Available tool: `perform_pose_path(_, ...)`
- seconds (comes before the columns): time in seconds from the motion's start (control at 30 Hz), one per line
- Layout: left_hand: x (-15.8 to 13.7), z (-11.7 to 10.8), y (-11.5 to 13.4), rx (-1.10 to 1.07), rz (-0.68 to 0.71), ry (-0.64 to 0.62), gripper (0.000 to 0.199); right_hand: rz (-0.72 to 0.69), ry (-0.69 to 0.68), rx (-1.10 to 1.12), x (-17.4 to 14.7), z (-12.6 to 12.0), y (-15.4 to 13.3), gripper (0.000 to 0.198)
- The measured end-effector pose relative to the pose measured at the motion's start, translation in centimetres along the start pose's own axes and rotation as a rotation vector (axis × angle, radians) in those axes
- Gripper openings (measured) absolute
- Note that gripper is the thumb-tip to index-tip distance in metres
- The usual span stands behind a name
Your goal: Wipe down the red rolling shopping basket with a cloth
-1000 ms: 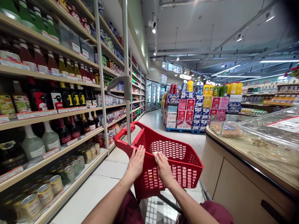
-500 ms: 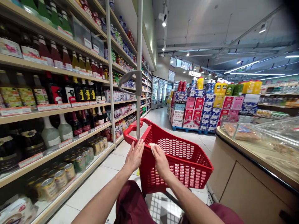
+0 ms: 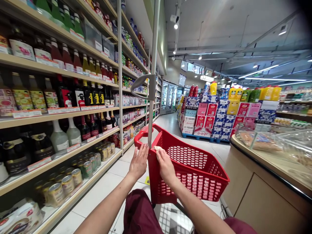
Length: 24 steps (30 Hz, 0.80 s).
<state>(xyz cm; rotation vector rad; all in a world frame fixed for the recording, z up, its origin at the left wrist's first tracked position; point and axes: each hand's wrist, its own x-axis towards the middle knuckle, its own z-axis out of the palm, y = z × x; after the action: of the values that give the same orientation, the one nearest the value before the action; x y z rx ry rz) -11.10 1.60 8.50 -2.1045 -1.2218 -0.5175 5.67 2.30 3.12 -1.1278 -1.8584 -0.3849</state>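
Observation:
A red plastic shopping cart (image 3: 192, 174) with a perforated basket stands right in front of me. My left hand (image 3: 138, 162) has its fingers stretched out flat, with the tips by the cart's red handle end, just left of the pole's foot. A small pale cloth or tissue (image 3: 157, 148) shows at the fingertips of my right hand (image 3: 165, 165), which presses it on the basket's near top rim, just right of the pole. The upright metal pole (image 3: 153, 123) rises from the cart's corner and carries a grey looped grip (image 3: 143, 87).
Shelves (image 3: 58, 113) of bottles and cans line the left side. A wood-fronted counter (image 3: 258, 185) with clear covers and packaged food stands close on the right. Ahead is a pallet stack of drink cartons (image 3: 204, 122), with glass-door fridges (image 3: 168, 94) farther back. White floor tiles (image 3: 122, 175) run between.
My right hand has slid a little left along the rim towards the pole, with the pale cloth. My left hand stays flat beside the pole. The view has turned slightly left.

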Motion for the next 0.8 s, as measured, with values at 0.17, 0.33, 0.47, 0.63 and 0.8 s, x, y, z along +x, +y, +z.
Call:
perform_pose_path(0.17,0.5,0.3,2.0,-0.055,0.049,0.028,0.066,0.158,0.081,-0.106,-3.2,-1.6,3.3,0.069)
perform_pose_path(0.33,1.7,0.8,4.1,-0.060,0.093,-0.030,0.062,0.053,0.032,-0.075,-1.9,-1.0,2.0,0.063)
perform_pose_path(0.47,1.9,1.6,4.7,-0.035,0.069,-0.072,0.067,0.141,0.015,-0.179,-5.1,-3.8,6.2,0.069)
perform_pose_path(0.63,2.6,2.1,7.8,-0.069,0.146,-0.117,0.068,0.227,0.043,-0.240,-6.7,-4.3,7.4,0.063)
perform_pose_path(0.8,3.3,2.0,10.4,-0.108,0.162,-0.194,0.065,0.143,0.005,-0.249,-8.6,-6.0,9.6,0.070)
